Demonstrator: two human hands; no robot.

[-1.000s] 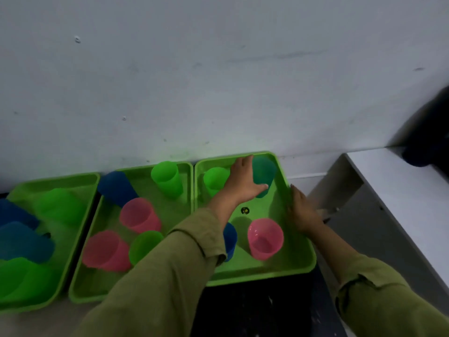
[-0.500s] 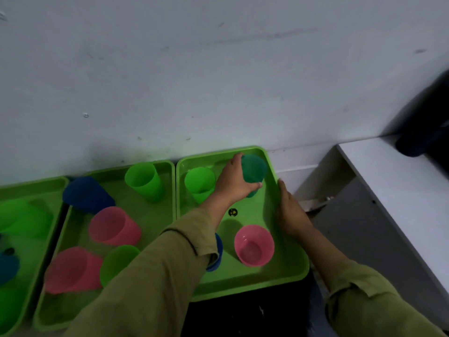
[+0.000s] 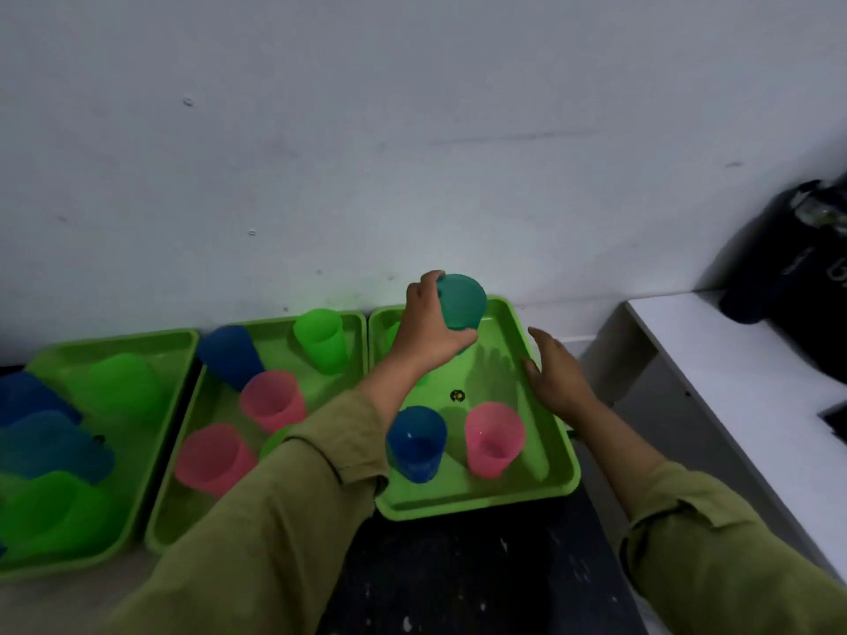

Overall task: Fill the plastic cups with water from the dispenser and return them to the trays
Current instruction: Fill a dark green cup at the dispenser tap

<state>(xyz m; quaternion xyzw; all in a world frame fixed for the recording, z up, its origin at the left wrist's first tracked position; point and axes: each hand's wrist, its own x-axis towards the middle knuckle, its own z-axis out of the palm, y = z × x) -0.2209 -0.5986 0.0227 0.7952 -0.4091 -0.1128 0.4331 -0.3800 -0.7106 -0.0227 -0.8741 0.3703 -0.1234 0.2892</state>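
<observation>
A dark, paint-flecked surface (image 3: pixel 458 584) runs below the forearms and looks paler at its far left end; three green trays lie directly on it in a row against the wall. The right tray (image 3: pixel 481 504) sits beneath the fingers (image 3: pixel 424 291) of the left hand (image 3: pixel 426 336), which curl round a teal cup (image 3: pixel 460 302); the right hand (image 3: pixel 557 378) has its straight fingers (image 3: pixel 541 341) at that tray's right rim. The middle tray (image 3: pixel 158 524) lies left of all the fingers, rim to rim with the right tray; the left tray (image 3: pixel 137 334) lies farthest from them. Right of the right hand's fingers, a white bench (image 3: pixel 733 382) carries a dark bag (image 3: pixel 788 268).
</observation>
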